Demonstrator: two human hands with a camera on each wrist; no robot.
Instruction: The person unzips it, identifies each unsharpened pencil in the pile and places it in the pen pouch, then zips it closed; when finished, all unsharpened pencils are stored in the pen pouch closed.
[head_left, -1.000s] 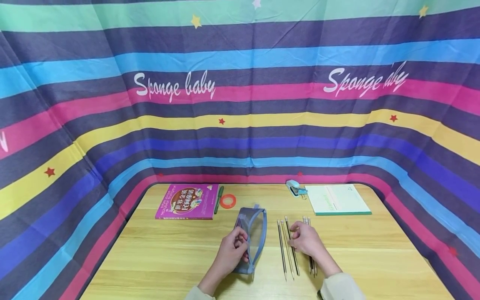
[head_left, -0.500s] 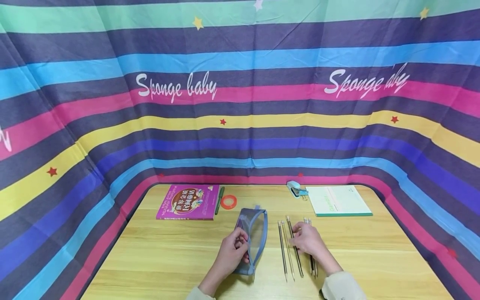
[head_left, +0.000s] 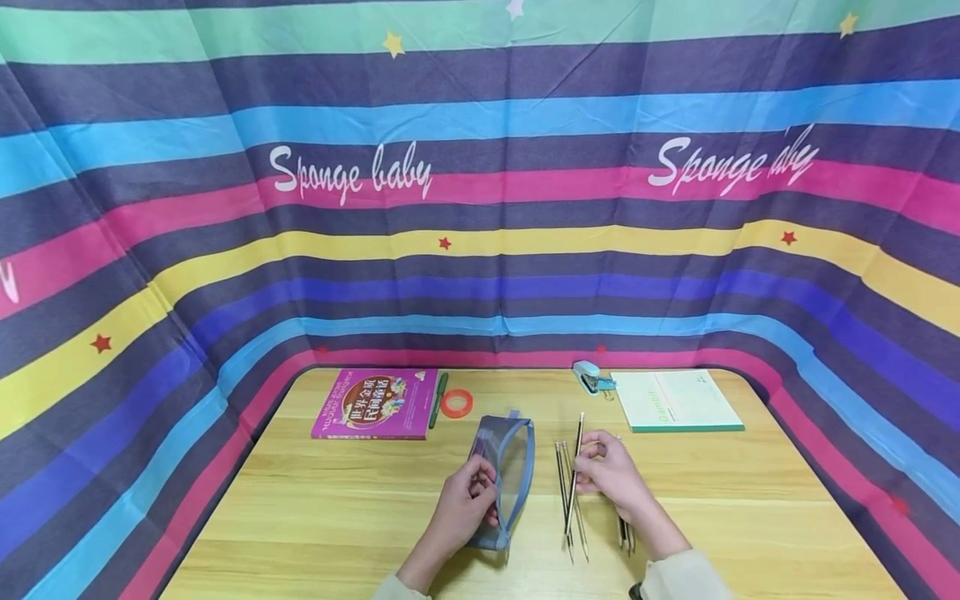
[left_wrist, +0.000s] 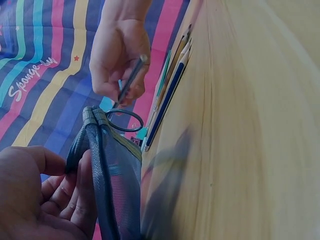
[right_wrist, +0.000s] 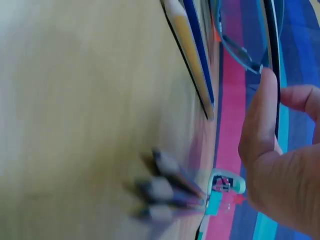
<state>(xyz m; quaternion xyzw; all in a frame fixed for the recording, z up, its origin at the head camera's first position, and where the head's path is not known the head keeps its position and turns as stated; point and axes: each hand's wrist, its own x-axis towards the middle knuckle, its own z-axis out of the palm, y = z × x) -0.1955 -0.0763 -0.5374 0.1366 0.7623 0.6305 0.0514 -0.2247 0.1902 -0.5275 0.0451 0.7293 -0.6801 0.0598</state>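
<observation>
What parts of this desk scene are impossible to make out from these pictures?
- Pencils under the right hand: head view, the hand and wrist cover most, so no count.
- Inside of the pencil case: the mesh and the left hand hide it.
- Pencil ends in the right wrist view: blurred.
- Notebook cover print: too small.

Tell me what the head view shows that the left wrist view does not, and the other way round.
Only the head view shows the whole table: the pink book, the orange tape ring, the stapler, the green notebook, and both sleeves.

Only the left wrist view shows, from close, the left hand's fingers curled round the folded edge of the pencil case, and its ring pull.

Both show the left hand holding the mesh pencil case, the right hand pinching one pencil raised off the table, and the other pencils lying beside it.
</observation>
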